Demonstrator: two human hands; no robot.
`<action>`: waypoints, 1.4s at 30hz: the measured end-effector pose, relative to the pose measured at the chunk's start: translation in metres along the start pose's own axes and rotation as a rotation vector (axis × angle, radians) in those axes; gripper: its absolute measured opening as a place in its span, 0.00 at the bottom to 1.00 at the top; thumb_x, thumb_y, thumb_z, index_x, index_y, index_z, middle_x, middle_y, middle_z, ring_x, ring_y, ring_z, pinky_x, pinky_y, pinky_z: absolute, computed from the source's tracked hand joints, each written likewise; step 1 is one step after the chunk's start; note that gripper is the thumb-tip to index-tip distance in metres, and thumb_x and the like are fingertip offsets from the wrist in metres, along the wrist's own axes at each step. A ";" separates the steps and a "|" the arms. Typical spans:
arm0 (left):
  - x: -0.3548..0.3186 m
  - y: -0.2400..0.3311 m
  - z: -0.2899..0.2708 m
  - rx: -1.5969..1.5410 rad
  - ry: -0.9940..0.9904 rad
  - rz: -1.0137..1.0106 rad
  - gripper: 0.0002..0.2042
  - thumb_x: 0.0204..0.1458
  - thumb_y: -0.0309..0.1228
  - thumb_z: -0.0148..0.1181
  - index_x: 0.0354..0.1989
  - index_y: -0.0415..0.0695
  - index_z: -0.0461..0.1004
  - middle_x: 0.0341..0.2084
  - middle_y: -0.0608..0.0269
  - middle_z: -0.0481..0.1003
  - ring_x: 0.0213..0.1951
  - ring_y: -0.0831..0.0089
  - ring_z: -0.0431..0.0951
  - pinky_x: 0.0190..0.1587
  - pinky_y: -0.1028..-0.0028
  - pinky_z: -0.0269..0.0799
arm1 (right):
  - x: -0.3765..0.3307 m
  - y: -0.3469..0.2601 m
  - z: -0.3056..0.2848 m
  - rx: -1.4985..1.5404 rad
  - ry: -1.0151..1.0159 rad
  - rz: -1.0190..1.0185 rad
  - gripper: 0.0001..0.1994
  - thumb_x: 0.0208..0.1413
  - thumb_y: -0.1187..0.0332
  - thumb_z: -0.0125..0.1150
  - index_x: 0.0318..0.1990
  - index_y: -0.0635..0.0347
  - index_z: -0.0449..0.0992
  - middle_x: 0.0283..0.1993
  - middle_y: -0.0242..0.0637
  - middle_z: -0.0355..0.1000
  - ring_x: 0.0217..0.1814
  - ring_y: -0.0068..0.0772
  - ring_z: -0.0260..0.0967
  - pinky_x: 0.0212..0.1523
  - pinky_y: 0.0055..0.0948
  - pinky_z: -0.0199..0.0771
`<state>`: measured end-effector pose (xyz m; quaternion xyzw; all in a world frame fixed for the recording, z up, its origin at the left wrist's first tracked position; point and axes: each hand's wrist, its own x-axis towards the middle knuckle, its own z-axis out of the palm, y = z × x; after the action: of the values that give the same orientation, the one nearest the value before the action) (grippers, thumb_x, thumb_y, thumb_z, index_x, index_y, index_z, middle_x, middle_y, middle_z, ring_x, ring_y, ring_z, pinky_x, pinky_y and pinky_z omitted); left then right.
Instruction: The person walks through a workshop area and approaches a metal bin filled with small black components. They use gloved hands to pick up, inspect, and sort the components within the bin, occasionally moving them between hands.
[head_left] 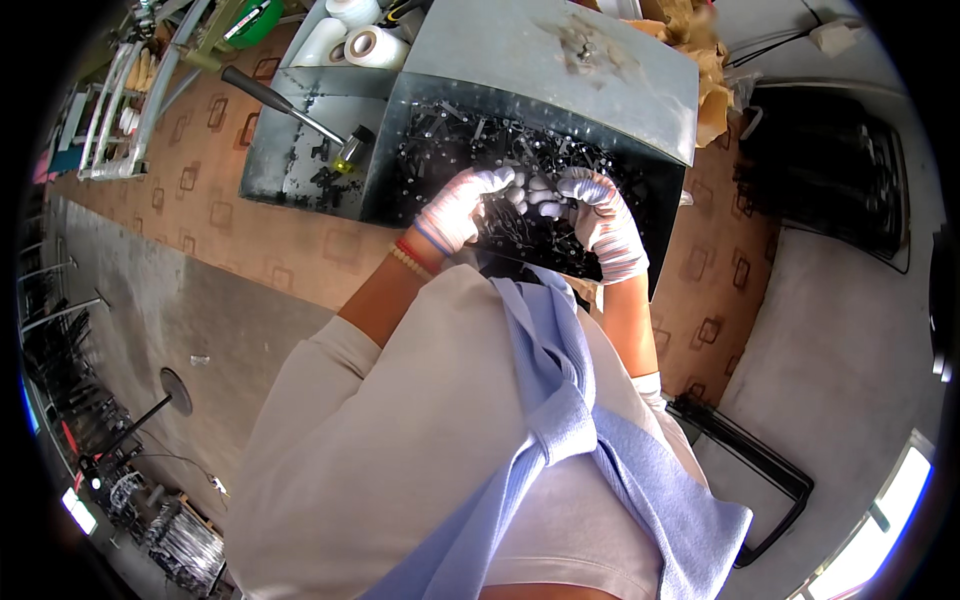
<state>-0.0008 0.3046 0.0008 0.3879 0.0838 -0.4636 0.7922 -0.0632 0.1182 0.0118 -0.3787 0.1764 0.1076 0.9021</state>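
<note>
Both my hands wear pale striped gloves with greyish fingertips and work close together above a metal bin (384,150) of small black parts (450,140). My left hand (463,208) comes in from the left, its fingers curled inward. Facing it, my right hand (603,222) has its fingers bent toward the left one, and the fingertips nearly meet. What lies between the fingers is too small and blurred to make out. Shiny round bits and short black strips show among the loose parts around both hands.
Left of the bin, a hammer (300,118) with a yellow-and-black head rests across a shallower compartment (262,170). White rolls (376,47) stand behind it. A grey metal panel (560,60) slopes beyond the bin. Brown paper (710,95) is at the far right, near a dark glass panel (825,165).
</note>
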 end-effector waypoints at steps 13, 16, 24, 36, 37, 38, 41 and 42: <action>0.007 -0.003 -0.006 -0.015 0.000 -0.012 0.15 0.55 0.35 0.50 0.49 0.44 0.69 0.38 0.68 0.73 0.33 0.80 0.71 0.38 0.79 0.71 | -0.001 0.028 0.022 -0.978 0.492 -0.168 0.06 0.42 0.76 0.60 0.20 0.61 0.68 0.16 0.29 0.64 0.18 0.16 0.54 0.20 0.22 0.60; 0.010 -0.004 -0.010 0.004 -0.010 0.033 0.15 0.56 0.35 0.50 0.49 0.44 0.69 0.38 0.69 0.73 0.32 0.82 0.70 0.38 0.81 0.70 | -0.008 0.024 0.038 -0.869 0.391 -0.163 0.06 0.45 0.75 0.60 0.28 0.62 0.68 0.23 0.30 0.66 0.24 0.16 0.57 0.26 0.21 0.63; 0.004 -0.002 -0.007 -0.087 -0.004 0.020 0.14 0.55 0.35 0.50 0.49 0.45 0.70 0.37 0.72 0.74 0.32 0.84 0.70 0.37 0.82 0.69 | -0.019 0.008 0.039 -0.840 0.129 0.048 0.10 0.48 0.76 0.57 0.38 0.66 0.67 0.26 0.33 0.69 0.25 0.17 0.62 0.27 0.18 0.65; 0.007 -0.003 -0.008 -0.045 -0.051 0.021 0.15 0.57 0.36 0.47 0.49 0.42 0.68 0.37 0.68 0.73 0.34 0.81 0.70 0.39 0.80 0.69 | -0.011 0.023 0.036 -0.502 0.267 -0.013 0.07 0.49 0.68 0.61 0.27 0.60 0.72 0.19 0.28 0.68 0.14 0.15 0.58 0.14 0.14 0.54; 0.007 -0.003 -0.009 -0.051 -0.074 0.027 0.15 0.57 0.36 0.47 0.49 0.42 0.68 0.37 0.69 0.73 0.34 0.80 0.70 0.38 0.80 0.69 | -0.011 0.023 0.034 -0.485 0.256 -0.016 0.06 0.49 0.68 0.61 0.26 0.60 0.72 0.19 0.29 0.68 0.14 0.15 0.58 0.15 0.14 0.55; 0.008 -0.004 -0.009 -0.057 -0.097 0.034 0.16 0.57 0.36 0.47 0.49 0.42 0.68 0.37 0.69 0.73 0.33 0.80 0.70 0.38 0.80 0.69 | -0.011 0.022 0.032 -0.468 0.244 -0.020 0.06 0.49 0.68 0.60 0.26 0.60 0.72 0.19 0.29 0.68 0.14 0.15 0.58 0.15 0.14 0.55; 0.008 -0.003 -0.008 -0.061 -0.086 0.022 0.16 0.57 0.37 0.46 0.49 0.42 0.68 0.37 0.68 0.73 0.32 0.80 0.70 0.37 0.80 0.69 | -0.009 0.020 0.033 -0.473 0.238 -0.037 0.06 0.49 0.70 0.60 0.24 0.59 0.71 0.18 0.29 0.68 0.14 0.14 0.57 0.15 0.14 0.55; 0.007 -0.003 -0.007 -0.060 -0.071 0.010 0.16 0.57 0.37 0.46 0.49 0.42 0.68 0.37 0.68 0.73 0.32 0.80 0.70 0.37 0.80 0.69 | -0.009 0.020 0.033 -0.484 0.243 -0.045 0.06 0.48 0.70 0.60 0.24 0.59 0.71 0.18 0.29 0.68 0.14 0.14 0.57 0.15 0.14 0.55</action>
<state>0.0024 0.3036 -0.0087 0.3476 0.0673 -0.4703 0.8084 -0.0702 0.1554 0.0243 -0.5973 0.2440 0.0801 0.7598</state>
